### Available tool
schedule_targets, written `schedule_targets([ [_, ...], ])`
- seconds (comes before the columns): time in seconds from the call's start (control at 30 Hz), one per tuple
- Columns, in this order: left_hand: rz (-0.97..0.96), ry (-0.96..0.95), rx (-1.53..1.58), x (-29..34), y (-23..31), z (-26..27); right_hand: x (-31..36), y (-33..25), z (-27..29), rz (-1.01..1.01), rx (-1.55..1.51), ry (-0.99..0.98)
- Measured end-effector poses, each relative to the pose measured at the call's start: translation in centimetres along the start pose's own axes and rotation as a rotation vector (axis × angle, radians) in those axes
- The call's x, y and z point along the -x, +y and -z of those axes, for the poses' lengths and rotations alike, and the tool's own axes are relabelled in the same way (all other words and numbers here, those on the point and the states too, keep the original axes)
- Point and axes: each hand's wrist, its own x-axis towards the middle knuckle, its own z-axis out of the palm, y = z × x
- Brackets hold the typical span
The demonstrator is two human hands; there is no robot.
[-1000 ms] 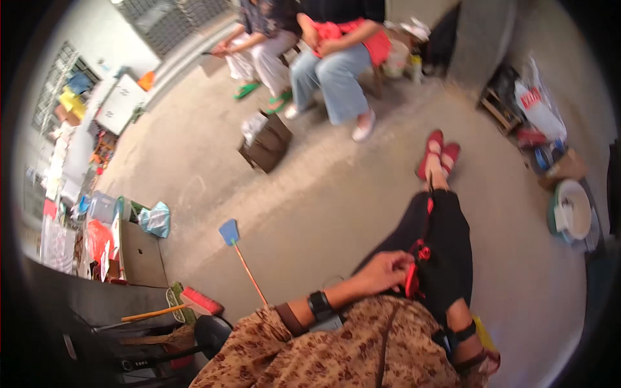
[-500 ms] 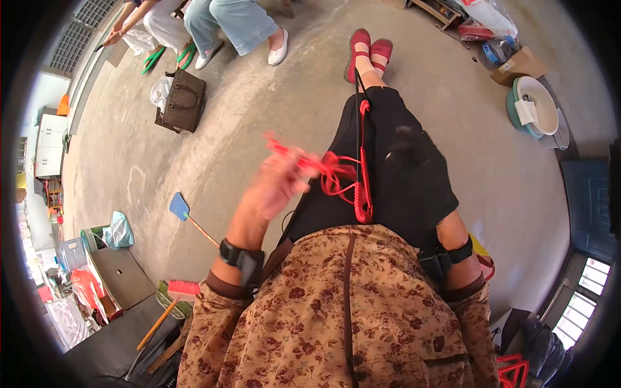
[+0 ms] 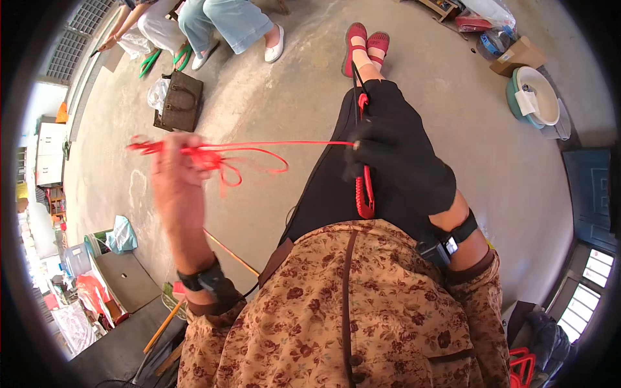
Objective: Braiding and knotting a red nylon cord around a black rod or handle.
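My bare left hand [image 3: 178,165], off to the left over the floor, is closed round a looped bundle of red cord [image 3: 220,157]. From it a single strand runs taut to my right hand [image 3: 398,165], which wears a black glove and is closed over my thighs, its fingers gripping the strand. Under the glove a red braided strip [image 3: 366,202] lies along my black trousers. Black cords [image 3: 356,81] stretch from my red shoes [image 3: 357,48] toward the glove, with a red knot [image 3: 363,101] on them. The glove hides where strand and braid meet.
Two people [image 3: 226,22] sit at the upper left, near a dark handbag [image 3: 181,100]. Basins [image 3: 537,97] and a cardboard box [image 3: 519,55] stand at the upper right. A wooden stick [image 3: 231,251] lies left of me, by a grey box [image 3: 129,277].
My left hand has swung left with the cord bundle, drawing one strand straight. My gloved right hand has shifted left, over the braid. The view has moved slightly.
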Motion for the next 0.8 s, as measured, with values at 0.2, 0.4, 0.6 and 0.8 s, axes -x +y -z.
schedule_targets([
  [0.2, 0.325, -0.441, -0.501, 3.1, -8.7, -8.7, 3.4, 2.5, 0.2, -0.068, -0.568, 0.188],
  [0.4, 0.339, -0.554, -0.859, 5.0, -10.0, -9.9, 5.6, 2.8, -0.1, -0.013, -0.206, 0.236],
  [0.6, 0.228, -0.316, -0.117, 4.4, -8.4, -8.1, 4.2, 3.5, 2.4, -0.054, 0.123, 0.42],
  [0.8, -0.467, -0.578, -1.186, 3.0, -8.4, -6.7, 3.2, 7.0, 2.7, 0.179, 0.788, 0.199],
])
